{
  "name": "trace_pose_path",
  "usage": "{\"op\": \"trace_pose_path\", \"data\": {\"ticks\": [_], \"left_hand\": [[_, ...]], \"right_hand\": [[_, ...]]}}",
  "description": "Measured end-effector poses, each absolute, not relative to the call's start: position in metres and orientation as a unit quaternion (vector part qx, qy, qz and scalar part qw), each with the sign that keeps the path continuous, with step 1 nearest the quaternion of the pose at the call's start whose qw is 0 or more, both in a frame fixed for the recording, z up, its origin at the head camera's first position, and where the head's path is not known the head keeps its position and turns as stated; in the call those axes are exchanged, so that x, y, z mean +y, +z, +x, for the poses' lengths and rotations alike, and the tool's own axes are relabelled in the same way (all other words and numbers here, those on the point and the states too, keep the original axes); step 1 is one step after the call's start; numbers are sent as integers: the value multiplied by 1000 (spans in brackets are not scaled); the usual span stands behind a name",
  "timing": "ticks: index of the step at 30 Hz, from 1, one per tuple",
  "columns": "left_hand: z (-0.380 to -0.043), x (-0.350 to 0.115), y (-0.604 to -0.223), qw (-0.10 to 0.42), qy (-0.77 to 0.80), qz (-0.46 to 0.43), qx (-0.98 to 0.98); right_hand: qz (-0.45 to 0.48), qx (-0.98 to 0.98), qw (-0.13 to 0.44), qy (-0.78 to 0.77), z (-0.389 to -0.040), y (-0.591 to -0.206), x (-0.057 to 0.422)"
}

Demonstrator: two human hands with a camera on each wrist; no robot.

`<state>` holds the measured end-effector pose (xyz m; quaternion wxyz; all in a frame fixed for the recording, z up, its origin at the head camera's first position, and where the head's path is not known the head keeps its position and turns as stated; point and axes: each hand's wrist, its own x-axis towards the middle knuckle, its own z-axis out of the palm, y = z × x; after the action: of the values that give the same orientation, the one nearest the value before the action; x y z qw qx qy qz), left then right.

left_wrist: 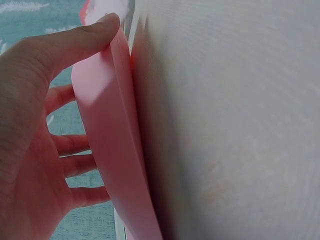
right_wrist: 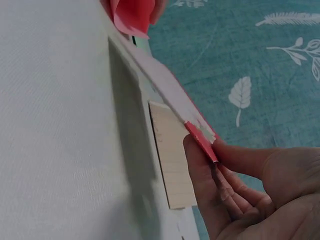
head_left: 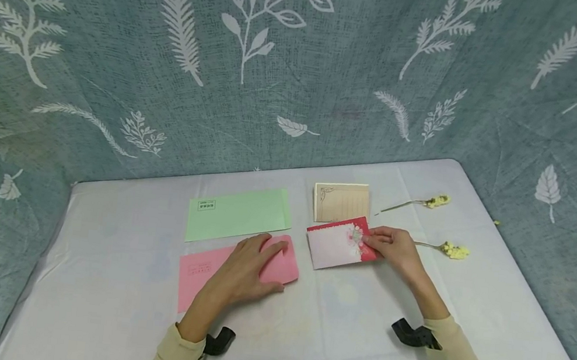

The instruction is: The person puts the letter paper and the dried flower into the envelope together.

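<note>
My left hand (head_left: 244, 272) grips a pink envelope (head_left: 281, 264) across its right end. In the left wrist view, the thumb lies on one long edge of the envelope (left_wrist: 107, 120) and the fingers touch the other. The right wrist view shows that end of the envelope (right_wrist: 132, 17) bowed open. To its right, my right hand (head_left: 397, 250) pinches a white and red card with flowers (head_left: 331, 248) at its red right end. In the right wrist view, the card (right_wrist: 167, 90) is held above the table, between thumb and fingers.
A green envelope (head_left: 242, 216) lies behind the pink one. Behind the card is a beige lined notepad (head_left: 343, 203). Two yellow flower sprigs (head_left: 438, 201) lie at the right on the white tablecloth (head_left: 117, 256). A leaf-patterned curtain (head_left: 195, 117) hangs behind the table.
</note>
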<state>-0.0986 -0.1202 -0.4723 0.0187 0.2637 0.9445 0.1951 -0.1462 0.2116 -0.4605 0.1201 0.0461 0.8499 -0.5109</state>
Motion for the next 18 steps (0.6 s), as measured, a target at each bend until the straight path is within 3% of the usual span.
{"op": "trace_pose_path", "data": {"ticks": [18], "left_hand": [[-100,-120,-472,30,193,265,944]], "right_hand": [[35,806,167,-566,-143,-463,194]]}}
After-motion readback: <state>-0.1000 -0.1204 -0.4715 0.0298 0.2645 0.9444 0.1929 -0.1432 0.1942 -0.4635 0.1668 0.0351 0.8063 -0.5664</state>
